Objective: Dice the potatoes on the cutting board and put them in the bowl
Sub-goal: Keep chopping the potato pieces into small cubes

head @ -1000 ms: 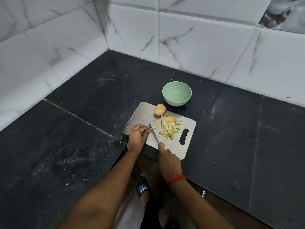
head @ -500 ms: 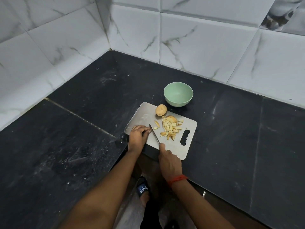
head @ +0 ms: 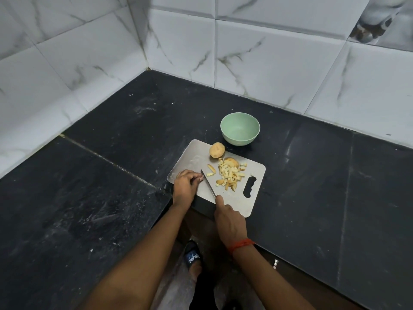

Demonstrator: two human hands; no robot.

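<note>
- Two grips work over the cutting board [head: 234,203]. My left grip [head: 185,186] rests on its near left corner with the fingers curled under, fingertips just beside the tip of the knife [head: 207,183]. Whether they pin a bit of potato beneath, I cannot tell.
- My right grip [head: 230,222] is closed round the knife's handle, which is hidden inside it. The forefinger lies out along the back of the blade, which runs away from this grip, up and leftward.
- Most of the diced potato [head: 230,175] lies in a loose pile just right of the blade, ahead of my right grip, mid-board.
- One small cut piece [head: 210,174] and a longer slice [head: 211,168] lie between that pile and the blade's tip, just past my left fingertips.
- One half potato [head: 231,162], skin up, touches the pile's far side.
- One whole potato [head: 217,150] sits at the board's far edge, beyond both grips.
- Beyond it, off the board, the green bowl [head: 239,140] stands upright on the dark bench [head: 312,186].
- My right wrist wears a red thread [head: 241,243].
- Below both grips, a dark sandal [head: 192,257] shows on the floor.
</note>
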